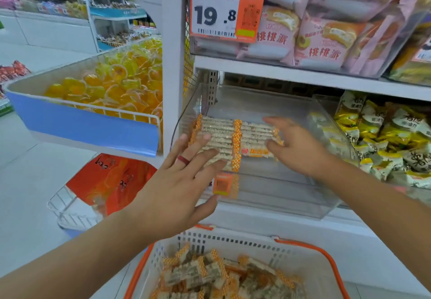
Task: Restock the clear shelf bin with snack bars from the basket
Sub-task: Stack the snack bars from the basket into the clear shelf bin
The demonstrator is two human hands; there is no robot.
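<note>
Both hands reach into the clear shelf bin (268, 182): left hand (184, 182) fingers straight, flat on the left row of snack bars (233, 140); right hand (296, 147) relaxed and open against the right row's end, gripping nothing. Bars lie in two neat rows at the bin's left-far floor; more wait in the basket (256, 245) near, below. Risk: an uneven push could skew or buckle the rows, since the wrappers likely slide on the smooth bin floor.
</note>
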